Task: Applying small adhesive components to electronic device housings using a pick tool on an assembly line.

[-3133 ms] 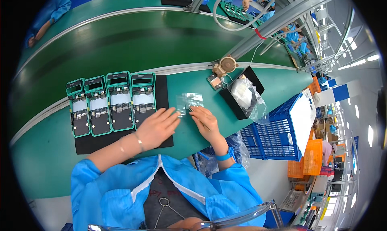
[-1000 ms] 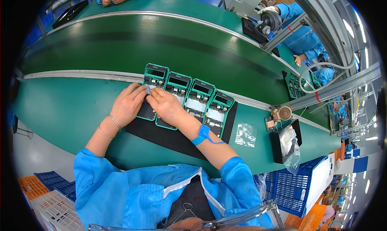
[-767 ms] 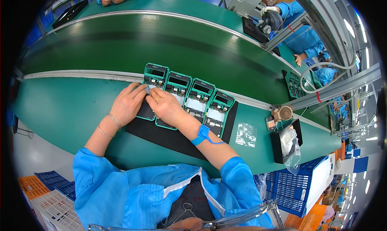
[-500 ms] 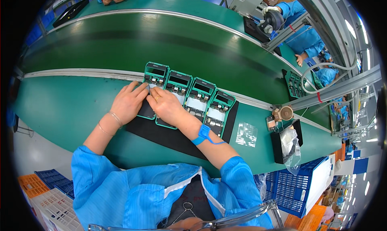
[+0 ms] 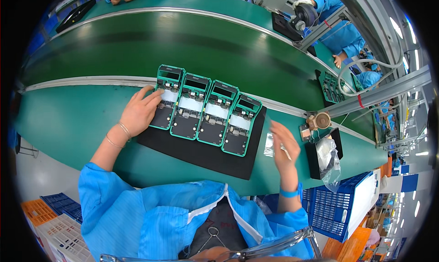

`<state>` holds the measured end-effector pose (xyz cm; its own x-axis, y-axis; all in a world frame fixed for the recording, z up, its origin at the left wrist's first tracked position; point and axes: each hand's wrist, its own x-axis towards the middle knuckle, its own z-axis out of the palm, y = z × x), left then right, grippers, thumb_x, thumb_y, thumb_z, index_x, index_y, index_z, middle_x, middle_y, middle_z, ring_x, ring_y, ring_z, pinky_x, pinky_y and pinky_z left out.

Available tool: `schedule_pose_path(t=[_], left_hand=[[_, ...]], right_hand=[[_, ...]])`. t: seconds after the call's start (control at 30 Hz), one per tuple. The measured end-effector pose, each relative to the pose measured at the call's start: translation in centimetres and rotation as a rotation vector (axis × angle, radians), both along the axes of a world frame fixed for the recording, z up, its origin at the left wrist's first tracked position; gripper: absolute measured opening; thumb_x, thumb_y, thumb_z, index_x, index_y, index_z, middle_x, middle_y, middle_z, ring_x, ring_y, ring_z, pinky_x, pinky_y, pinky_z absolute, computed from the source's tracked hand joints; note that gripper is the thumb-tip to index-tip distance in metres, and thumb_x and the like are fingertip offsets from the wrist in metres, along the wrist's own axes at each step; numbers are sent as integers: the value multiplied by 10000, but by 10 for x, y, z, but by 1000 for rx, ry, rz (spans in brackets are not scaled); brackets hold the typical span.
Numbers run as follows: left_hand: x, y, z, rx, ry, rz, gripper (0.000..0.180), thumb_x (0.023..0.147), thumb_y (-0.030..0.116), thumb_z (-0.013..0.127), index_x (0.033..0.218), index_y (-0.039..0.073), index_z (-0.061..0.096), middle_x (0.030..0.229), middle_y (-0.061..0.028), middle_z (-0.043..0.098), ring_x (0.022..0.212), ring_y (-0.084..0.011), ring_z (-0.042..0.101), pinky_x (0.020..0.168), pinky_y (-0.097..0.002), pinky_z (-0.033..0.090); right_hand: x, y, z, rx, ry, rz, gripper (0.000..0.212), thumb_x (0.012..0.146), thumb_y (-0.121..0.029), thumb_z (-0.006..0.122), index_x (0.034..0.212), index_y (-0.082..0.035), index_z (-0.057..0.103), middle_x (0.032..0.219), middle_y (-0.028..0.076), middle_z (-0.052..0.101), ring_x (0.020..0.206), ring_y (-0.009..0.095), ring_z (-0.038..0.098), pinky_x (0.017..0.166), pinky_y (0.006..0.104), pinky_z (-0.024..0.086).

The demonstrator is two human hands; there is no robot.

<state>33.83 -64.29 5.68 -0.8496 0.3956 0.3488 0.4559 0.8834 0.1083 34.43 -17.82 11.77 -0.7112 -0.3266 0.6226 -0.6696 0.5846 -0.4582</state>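
Four-sided green frames with dark screens, circuit parts and white labels stand side by side; the leftmost green device housing (image 5: 163, 115) is under the fingertips of my left hand (image 5: 141, 108). That hand lies with its fingers stretched out, pressing nothing into a grip. More green housings (image 5: 184, 130) follow to its right, all on a black mat (image 5: 201, 159). My right hand (image 5: 286, 147) hovers beyond the mat's right edge, over a clear sheet with white marks (image 5: 269, 145). Its fingers are drawn together, and a thin pale strip (image 5: 286, 152) shows among them, too small to name.
A dark green conveyor belt (image 5: 137, 42) runs behind the bench. On the right are a small round brown fan-like device (image 5: 322, 120), a black box (image 5: 314, 161) with a plastic bag, and a blue crate (image 5: 327, 207). Co-workers' hands (image 5: 338, 60) show across the belt.
My right hand has left the leftmost housing and swung right to beside the mat. My left hand stays at that housing, its fingers now spread. White labels show more fully.
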Motion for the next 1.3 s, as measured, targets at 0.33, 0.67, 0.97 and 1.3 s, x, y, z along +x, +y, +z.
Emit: schedule_pose_path(t=[0.33, 0.67, 0.97, 1.3], left_hand=[[49, 60, 8, 195, -6, -248, 535, 842, 191, 802, 1335, 60, 638, 1526, -152, 558, 1482, -404, 444, 1219, -566, 350], [31, 96, -3, -82, -93, -322, 699, 774, 437, 821, 1429, 274, 639, 1647, -65, 445, 1539, -305, 374, 1260, -595, 253], [-188, 79, -18, -285, 45, 168, 502, 1064, 349, 561, 1557, 279, 494, 1725, -70, 286, 1558, -370, 294, 1224, -610, 304], [-50, 223, -19, 173, -50, -566, 504, 931, 138, 700, 1422, 87, 600, 1556, -207, 494, 1481, -425, 427, 1209, -573, 359]], right_hand=[[56, 82, -75, -439, -407, -358, 211, 1057, -14, 614, 1208, 62, 739, 1221, 154, 763, 1091, 214, 732, 962, 307, 575], [57, 84, -93, -529, -456, -335, 210, 1047, -20, 630, 1201, 83, 729, 1227, 163, 764, 1043, 201, 737, 947, 305, 582], [52, 86, -90, -610, -449, -338, 258, 1072, -116, 630, 1232, 57, 736, 1137, 140, 781, 1023, 193, 731, 921, 304, 582], [53, 93, -105, -675, -510, -331, 257, 1070, -130, 642, 1251, 27, 738, 1165, 117, 776, 1053, 176, 718, 934, 308, 586]])
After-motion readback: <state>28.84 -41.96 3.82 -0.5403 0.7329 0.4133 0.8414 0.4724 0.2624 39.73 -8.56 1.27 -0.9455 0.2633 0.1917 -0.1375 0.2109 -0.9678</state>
